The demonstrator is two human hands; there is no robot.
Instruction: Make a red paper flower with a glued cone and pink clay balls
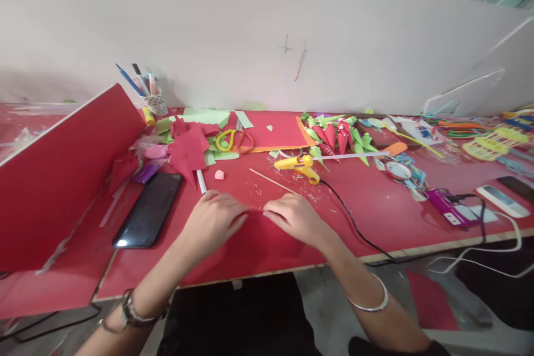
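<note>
A sheet of red paper [255,236] lies near the table's front edge, hard to tell from the red tabletop. My left hand [217,214] is closed on its far edge, thumb and fingers pressed together. On the same edge, a short gap to the right, my right hand [294,216] pinches the paper. Just beyond my hands are a thin wooden stick [273,181], a pink eraser-like lump [219,175] and a white stick [201,181]. A yellow glue gun [297,163] with a glue stick in its back rests past my right hand.
A black phone [148,211] lies to the left, beside a raised red panel [62,178]. Red and green paper pieces [187,150], scissors [234,140] and folded paper buds [337,136] sit along the back. A purple power strip [453,208] and cables are at right.
</note>
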